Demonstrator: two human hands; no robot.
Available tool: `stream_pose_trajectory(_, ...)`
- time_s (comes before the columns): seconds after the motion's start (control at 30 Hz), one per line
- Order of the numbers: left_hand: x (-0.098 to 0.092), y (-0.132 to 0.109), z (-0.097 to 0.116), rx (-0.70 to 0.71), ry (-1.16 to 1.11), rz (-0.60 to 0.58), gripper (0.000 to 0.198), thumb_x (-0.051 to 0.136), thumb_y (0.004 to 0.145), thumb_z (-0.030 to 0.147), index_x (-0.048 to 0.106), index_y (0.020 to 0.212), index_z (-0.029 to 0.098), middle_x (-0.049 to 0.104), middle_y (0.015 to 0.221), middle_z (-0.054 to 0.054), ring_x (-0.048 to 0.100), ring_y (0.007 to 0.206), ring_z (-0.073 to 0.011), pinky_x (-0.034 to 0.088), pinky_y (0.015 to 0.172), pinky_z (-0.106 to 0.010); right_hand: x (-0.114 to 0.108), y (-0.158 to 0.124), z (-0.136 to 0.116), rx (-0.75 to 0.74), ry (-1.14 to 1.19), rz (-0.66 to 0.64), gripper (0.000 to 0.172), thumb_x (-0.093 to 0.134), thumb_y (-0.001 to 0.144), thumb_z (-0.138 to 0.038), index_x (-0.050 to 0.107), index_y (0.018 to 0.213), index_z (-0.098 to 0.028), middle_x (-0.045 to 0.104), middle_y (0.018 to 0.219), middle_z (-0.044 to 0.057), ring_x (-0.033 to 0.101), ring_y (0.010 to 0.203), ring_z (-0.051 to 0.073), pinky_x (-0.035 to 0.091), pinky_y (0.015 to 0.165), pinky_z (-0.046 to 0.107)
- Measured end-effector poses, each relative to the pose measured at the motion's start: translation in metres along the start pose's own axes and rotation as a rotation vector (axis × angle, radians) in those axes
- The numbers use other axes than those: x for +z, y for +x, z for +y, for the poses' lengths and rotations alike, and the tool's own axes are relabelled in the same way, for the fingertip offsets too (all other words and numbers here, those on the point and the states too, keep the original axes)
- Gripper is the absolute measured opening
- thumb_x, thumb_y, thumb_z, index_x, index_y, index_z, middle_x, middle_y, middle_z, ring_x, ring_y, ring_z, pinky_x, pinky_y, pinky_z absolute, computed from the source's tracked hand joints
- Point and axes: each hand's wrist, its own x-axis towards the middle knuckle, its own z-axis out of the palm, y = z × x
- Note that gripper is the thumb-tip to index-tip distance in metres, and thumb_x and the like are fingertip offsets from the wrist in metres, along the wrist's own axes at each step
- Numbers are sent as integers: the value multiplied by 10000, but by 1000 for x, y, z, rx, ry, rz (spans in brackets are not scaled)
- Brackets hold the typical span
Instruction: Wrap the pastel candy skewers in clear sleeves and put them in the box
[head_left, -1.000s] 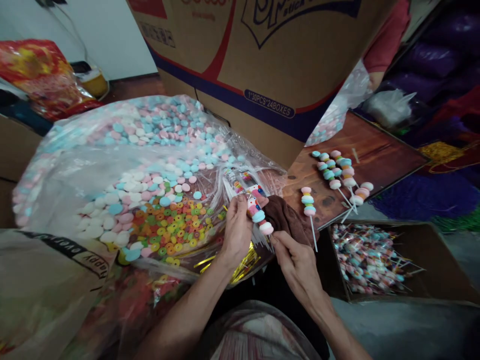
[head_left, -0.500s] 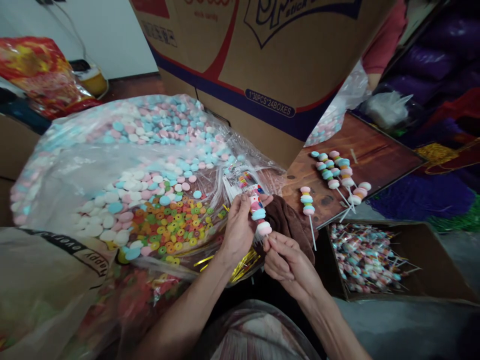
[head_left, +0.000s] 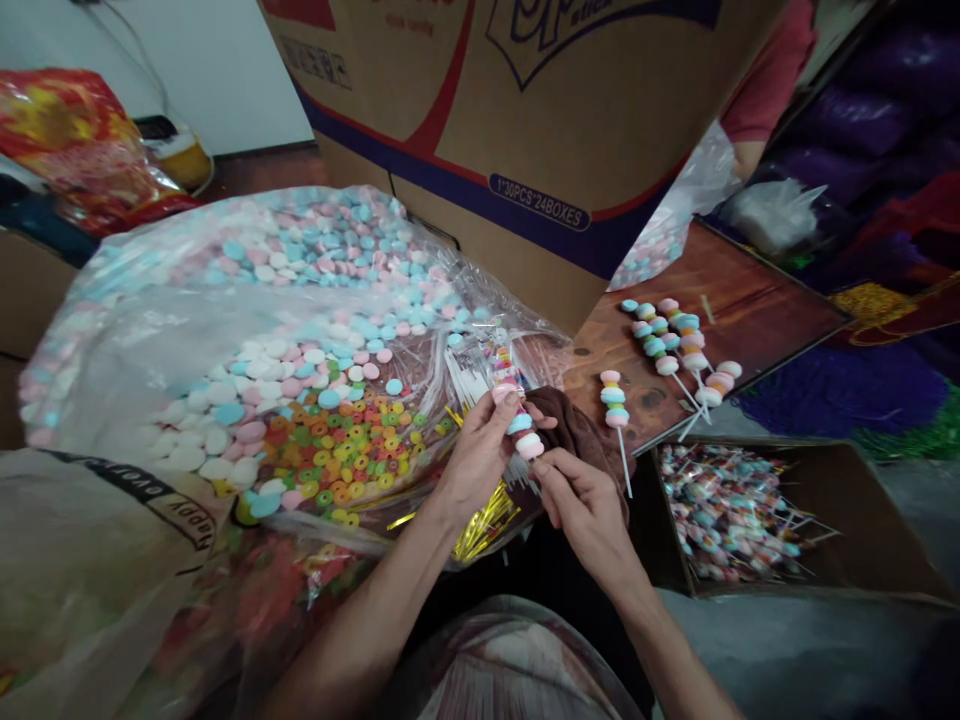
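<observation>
Between my hands is a candy skewer [head_left: 529, 445] of pink, white and blue marshmallow-like discs, tilted up and away. A clear printed wrapper [head_left: 504, 362] covers its upper part and extends beyond my fingers. My left hand [head_left: 480, 445] is closed around the skewer's middle, thumb on top. At its lower end, my right hand [head_left: 583, 500] pinches just below the last disc; the stick is mostly hidden there. Under my hands are a brown cloth [head_left: 574, 425], gold twist ties [head_left: 484, 525] and white sticks [head_left: 466, 375].
Pastel candy discs [head_left: 300, 235] and fruit-coloured rings [head_left: 352, 450] lie on plastic at left. Unwrapped skewers [head_left: 615, 400] rest on the wooden table [head_left: 757, 290]. A carton [head_left: 870, 530] at right holds wrapped ones. A tall cardboard box [head_left: 450, 110] stands ahead; behind it shows a person's sleeve [head_left: 772, 75].
The skewer has slid deeper into the wrapper, whose printed end now stretches farther out beyond my left hand. My right hand has moved slightly up along with the skewer's lower end.
</observation>
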Motion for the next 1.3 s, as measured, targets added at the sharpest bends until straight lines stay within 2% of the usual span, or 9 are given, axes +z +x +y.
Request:
stream_pose_trajectory(0.1, -2, 3, -2, 15, -53, 43, 274, 760, 774, 358, 610, 867, 149, 714, 824, -65, 727, 907, -251, 486, 600, -218, -3, -3, -1, -212, -398, 47, 251, 491, 920, -278, 550, 700, -175, 361, 581, -50, 307, 501, 69, 245, 501, 221)
stream_pose_trajectory(0.23, -3, 3, -2, 59, -142, 58, 241, 714, 819, 381, 616, 885, 172, 738, 932, -79, 706, 1001, -256, 492, 652, -234, -1, -8, 1, -260, -482, 60, 254, 459, 940, -255, 536, 711, -178, 339, 596, -52, 283, 498, 69, 247, 509, 229)
stream_pose_trajectory(0.3, -3, 2, -1, 62, -139, 44, 246, 693, 835, 404, 620, 902, 178, 737, 996, -88, 686, 1060, -260, 505, 719, -263, 3, -10, 2, -195, -366, 34, 258, 469, 948, -295, 540, 729, -179, 351, 594, -52, 296, 506, 73, 254, 504, 223)
stream_pose_trajectory(0.43, -3, 1, -2, 24, -72, 23, 293, 649, 857, 459, 643, 924, 174, 722, 1084, -97, 650, 1139, -266, 498, 839, -315, 10, -8, 4, 54, 94, -97, 297, 494, 952, -401, 555, 763, -181, 352, 480, -82, 270, 440, 67, 209, 448, 215)
stream_pose_trajectory(0.53, -3, 0, -3, -15, -40, -4, 320, 637, 860, 476, 663, 902, 159, 725, 1053, -98, 653, 1132, -267, 490, 876, -328, 13, -4, 6, 182, 416, -145, 289, 562, 913, -425, 582, 777, -170, 322, 412, -110, 191, 383, 49, 149, 419, 211)
stream_pose_trajectory(0.63, -3, 0, -3, -32, -61, -23, 275, 680, 837, 427, 658, 859, 154, 735, 959, -89, 683, 1065, -264, 505, 829, -304, 11, 0, 6, 227, 538, -134, 283, 611, 879, -418, 594, 760, -161, 299, 399, -121, 157, 369, 35, 132, 413, 204)
stream_pose_trajectory(0.87, -9, 8, 6, -99, -130, -19, 246, 704, 824, 369, 654, 924, 150, 751, 928, -114, 709, 989, -290, 537, 765, -338, -2, 2, 6, 105, 235, -18, 301, 610, 875, -437, 595, 752, -163, 317, 449, -96, 237, 416, 50, 134, 422, 212)
stream_pose_trajectory(1.2, -3, 1, 4, -122, -55, 2, 262, 744, 781, 384, 656, 843, 145, 761, 885, -116, 725, 924, -255, 502, 642, -244, -9, 4, 7, 4, -63, -155, 315, 514, 941, -398, 550, 729, -169, 327, 627, -49, 277, 545, 79, 223, 477, 221)
stream_pose_trajectory(1.3, -5, 1, 4, -139, -48, -30, 268, 768, 758, 370, 653, 835, 141, 759, 849, -112, 728, 909, -265, 514, 678, -270, -10, 5, 8, -67, -152, -125, 288, 492, 949, -362, 554, 745, -168, 359, 636, -44, 304, 562, 84, 256, 510, 223)
